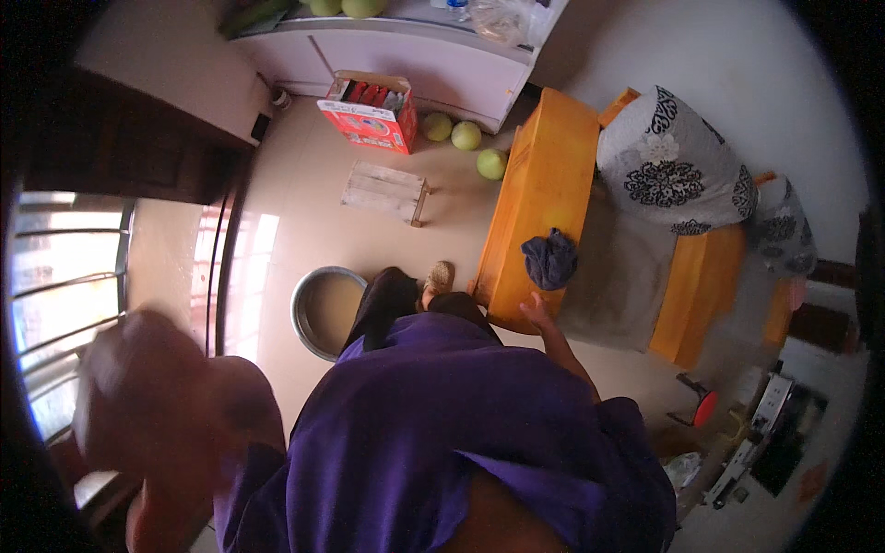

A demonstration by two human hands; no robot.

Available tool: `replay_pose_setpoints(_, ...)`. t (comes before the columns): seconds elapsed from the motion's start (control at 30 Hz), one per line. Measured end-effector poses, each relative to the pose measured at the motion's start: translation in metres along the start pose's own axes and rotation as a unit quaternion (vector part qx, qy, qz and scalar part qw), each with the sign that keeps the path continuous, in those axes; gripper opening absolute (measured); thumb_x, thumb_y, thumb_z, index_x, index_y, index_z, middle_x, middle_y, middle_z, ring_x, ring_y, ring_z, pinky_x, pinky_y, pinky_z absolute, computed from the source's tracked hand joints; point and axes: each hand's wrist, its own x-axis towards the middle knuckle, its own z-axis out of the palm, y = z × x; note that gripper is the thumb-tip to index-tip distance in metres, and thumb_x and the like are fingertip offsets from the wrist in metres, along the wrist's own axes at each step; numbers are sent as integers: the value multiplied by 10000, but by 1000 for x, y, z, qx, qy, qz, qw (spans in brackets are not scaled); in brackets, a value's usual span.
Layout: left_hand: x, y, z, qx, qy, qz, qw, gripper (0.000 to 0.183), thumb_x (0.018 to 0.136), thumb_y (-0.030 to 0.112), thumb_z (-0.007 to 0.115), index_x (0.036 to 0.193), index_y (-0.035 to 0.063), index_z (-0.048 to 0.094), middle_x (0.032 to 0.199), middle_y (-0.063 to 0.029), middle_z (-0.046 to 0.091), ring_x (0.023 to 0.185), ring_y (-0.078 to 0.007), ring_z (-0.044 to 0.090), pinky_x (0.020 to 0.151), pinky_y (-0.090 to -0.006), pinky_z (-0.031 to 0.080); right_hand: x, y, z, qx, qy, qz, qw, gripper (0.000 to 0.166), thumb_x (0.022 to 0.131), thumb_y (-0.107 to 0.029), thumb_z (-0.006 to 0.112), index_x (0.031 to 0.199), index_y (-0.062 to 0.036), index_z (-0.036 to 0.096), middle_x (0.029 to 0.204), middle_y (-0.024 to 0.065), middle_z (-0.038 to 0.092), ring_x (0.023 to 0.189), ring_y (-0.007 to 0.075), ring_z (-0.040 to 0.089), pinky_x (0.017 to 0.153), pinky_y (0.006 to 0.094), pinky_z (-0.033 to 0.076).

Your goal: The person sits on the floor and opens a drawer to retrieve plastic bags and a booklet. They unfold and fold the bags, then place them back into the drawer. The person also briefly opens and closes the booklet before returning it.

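Note:
Close to the camera at the left, my left hand is raised and badly blurred. Its fingers cannot be made out, nor whether anything is in them. My right hand reaches over the near end of a broad, orange-brown wooden armrest, fingers apart and empty. Just beyond those fingertips a crumpled dark blue-grey cloth lies on the wood, apart from the hand.
A metal basin of cloudy water stands left of my feet. Ahead are a low wooden stool, an opened red carton and several round green fruits. Patterned grey cushions rest at the right; a barred window is at the left.

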Motion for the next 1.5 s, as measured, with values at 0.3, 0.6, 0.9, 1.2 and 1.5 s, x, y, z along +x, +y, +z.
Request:
replay_pose_setpoints(0.3, -80, -128, 33, 111, -338, -462, 812, 654, 826, 533, 446, 1143, -39, 430, 627, -76, 546, 588, -125, 532, 584, -238, 412, -6, -99, -11, 11, -94, 160, 983, 837, 711, -364, 630, 1322, 18, 204, 1298, 271, 325, 1201, 363, 345, 977, 397, 303)
replay_pose_setpoints(0.6, -96, -174, 34, 103, -375, -514, 764, 613, 834, 507, 470, 1151, -17, 438, 651, -43, 530, 621, -105, 512, 595, -232, 409, -2, -84, 7, 77, -27, 179, 980, 856, 700, -378, 644, 1321, 23, 212, 1320, 264, 293, 1222, 373, 308, 995, 424, 278)
replay_pose_setpoints(0.9, -127, -251, -40, 228, -340, -629, 661, 382, 896, 359, 430, 1093, 40, 504, 651, -47, 557, 570, -104, 539, 544, -223, 416, 11, -83, 6, 168, 5, 124, 978, 879, 635, -297, 713, 1310, 18, 244, 1306, 221, 343, 1205, 341, 343, 961, 397, 325)
replay_pose_setpoints(1.2, -177, -389, -71, 297, -567, -591, 491, 303, 857, 307, 474, 999, 48, 544, 647, -71, 588, 509, -125, 556, 477, -269, 453, 4, -139, -22, 82, 133, 131, 979, 894, 657, -346, 679, 1347, -70, 182, 1232, 260, 403, 1125, 400, 412, 929, 421, 355)
replay_pose_setpoints(1.5, -206, -575, -39, 232, -870, -301, 315, 305, 782, 314, 530, 910, 41, 573, 855, -209, 588, 833, -357, 569, 732, -436, 452, 17, -136, 31, 22, 315, 374, 872, 771, 764, -441, 566, 1312, -4, 244, 1334, 301, 217, 1191, 403, 331, 986, 462, 274)
